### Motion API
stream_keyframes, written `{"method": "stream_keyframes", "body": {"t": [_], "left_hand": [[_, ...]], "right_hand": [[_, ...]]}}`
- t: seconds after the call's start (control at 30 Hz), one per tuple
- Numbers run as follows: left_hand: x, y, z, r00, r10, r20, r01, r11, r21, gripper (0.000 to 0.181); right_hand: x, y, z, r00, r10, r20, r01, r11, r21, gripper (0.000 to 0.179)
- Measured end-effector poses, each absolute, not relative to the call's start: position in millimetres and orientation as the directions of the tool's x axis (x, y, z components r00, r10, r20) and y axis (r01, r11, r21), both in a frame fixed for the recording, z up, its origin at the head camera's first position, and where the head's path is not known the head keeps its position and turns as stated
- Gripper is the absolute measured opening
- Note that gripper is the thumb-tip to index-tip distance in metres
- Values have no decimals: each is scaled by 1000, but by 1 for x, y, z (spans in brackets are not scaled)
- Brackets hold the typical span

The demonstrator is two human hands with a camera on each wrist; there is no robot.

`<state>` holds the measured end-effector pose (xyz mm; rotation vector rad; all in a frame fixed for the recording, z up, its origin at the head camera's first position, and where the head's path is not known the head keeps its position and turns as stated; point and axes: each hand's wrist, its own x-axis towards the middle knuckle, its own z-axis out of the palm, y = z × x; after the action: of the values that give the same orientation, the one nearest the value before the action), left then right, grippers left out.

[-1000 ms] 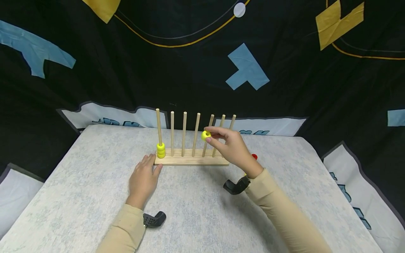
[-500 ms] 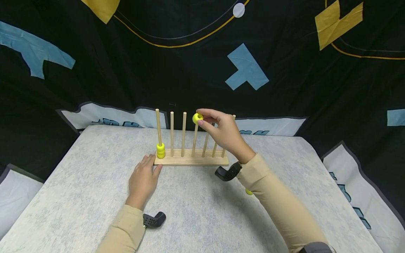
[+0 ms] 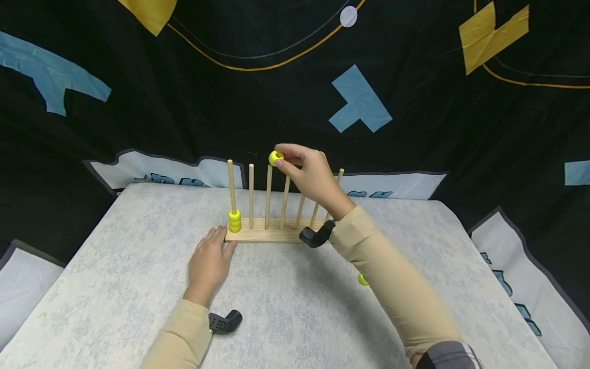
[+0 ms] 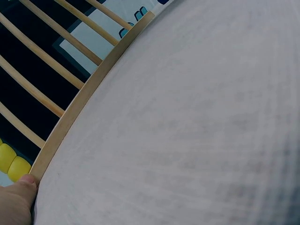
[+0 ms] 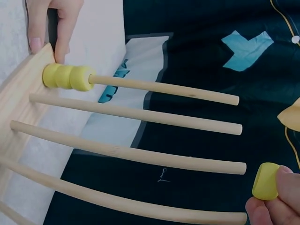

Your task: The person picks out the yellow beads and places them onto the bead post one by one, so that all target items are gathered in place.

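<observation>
My right hand (image 3: pixel 310 173) pinches a yellow bead (image 3: pixel 275 158) between thumb and fingers. In the right wrist view this bead is just beyond the tip of the third peg (image 5: pixel 206 165), with a small gap. The wooden peg rack (image 3: pixel 265 235) has several upright pegs along its base. Three yellow beads (image 3: pixel 234 221) are stacked at the bottom of its leftmost peg. My left hand (image 3: pixel 208 264) holds the left end of the base, thumb (image 4: pixel 27 179) at the front edge and fingers along the side. My right hand and sleeve hide part of the rack's right side.
Another yellow bead (image 3: pixel 362 279) lies on the table (image 3: pixel 276 307), partly covered by my right sleeve (image 3: pixel 392 277). A black cloth (image 3: pixel 258 113) with blue and gold shapes hangs behind the table. Each wrist carries a black camera mount.
My right hand has lifted the bead and carried it left, from in front of the right-hand pegs to the third peg's top. The left hand stays at the rack's end.
</observation>
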<state>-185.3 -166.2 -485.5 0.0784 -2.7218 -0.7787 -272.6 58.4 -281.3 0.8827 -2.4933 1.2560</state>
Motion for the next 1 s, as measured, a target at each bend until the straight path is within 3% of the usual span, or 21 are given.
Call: {"method": "stream_keyframes", "body": {"t": [0.57,1.0], "left_hand": [[-185,-167,-484,-951,-143,274,19,857,515,57],[-184,-165,-484,-951,-157,265,3,855,518,56]], "right_hand": [[-280,8,-272,-809,-458,368,-565,434,-702,39],[-276,-15,-272,-781,-524,340,-592,446,-671,40]]}}
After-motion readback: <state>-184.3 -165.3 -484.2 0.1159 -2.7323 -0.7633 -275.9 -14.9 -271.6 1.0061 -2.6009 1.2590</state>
